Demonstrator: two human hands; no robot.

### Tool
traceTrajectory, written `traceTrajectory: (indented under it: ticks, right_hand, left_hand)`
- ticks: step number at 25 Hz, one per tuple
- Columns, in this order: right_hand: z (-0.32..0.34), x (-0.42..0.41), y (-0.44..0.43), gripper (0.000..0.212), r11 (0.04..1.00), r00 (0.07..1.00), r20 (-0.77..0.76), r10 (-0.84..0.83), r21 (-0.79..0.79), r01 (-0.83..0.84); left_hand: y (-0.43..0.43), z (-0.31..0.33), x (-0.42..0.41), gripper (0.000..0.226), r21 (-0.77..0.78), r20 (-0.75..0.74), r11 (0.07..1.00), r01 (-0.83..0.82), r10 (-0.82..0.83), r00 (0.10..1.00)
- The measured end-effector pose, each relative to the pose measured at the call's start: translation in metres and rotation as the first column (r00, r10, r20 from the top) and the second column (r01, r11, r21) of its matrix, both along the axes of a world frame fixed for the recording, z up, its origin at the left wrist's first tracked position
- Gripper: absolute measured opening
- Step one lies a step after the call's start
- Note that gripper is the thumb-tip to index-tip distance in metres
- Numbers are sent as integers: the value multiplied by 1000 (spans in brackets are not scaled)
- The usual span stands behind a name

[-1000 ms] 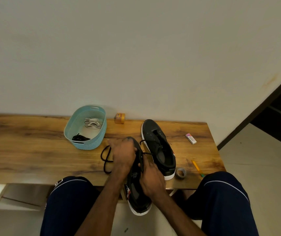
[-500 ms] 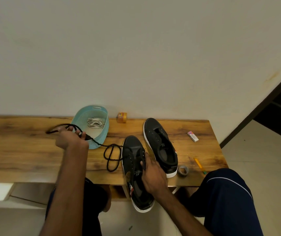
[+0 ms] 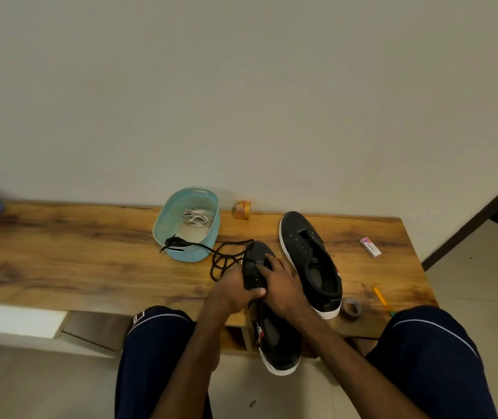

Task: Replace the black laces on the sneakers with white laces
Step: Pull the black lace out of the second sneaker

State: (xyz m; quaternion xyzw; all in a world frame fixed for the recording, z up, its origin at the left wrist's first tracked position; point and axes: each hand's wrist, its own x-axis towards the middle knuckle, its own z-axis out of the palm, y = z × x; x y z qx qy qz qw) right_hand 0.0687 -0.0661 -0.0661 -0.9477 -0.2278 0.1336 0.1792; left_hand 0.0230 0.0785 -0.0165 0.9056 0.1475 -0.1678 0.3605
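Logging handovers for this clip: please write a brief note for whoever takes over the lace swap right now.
Left hand grips the near sneaker, which overhangs the table edge; right hand lies on its upper, pinch unclear.
Black lace trails from that sneaker to the teal basket; white laces lie inside.
Done: far sneaker unlaced.
Left: free the black lace, thread white laces in both.

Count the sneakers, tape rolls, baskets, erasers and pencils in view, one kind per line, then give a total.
Black sneakers: 2
Tape rolls: 2
Teal basket: 1
Eraser: 1
Yellow pencil: 1
Total: 7
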Motion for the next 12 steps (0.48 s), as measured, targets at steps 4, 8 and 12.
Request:
traceTrajectory:
  ticks: [4, 8, 12]
  right_hand:
    - [-7, 3, 2, 30, 985, 995, 38, -92, 151, 85]
    - [-8, 4, 1, 12, 938, 985, 19, -174, 308, 159]
    - [-5, 3, 2, 40, 986, 995, -32, -95, 137, 99]
  left_hand:
    - [-17, -16, -8, 50, -179, -127, 984, -12, -11, 992]
    - [-30, -20, -7, 47, -125, -123, 987, -97, 81, 989]
    - [-37, -24, -13, 48, -115, -39, 988, -108, 104, 994]
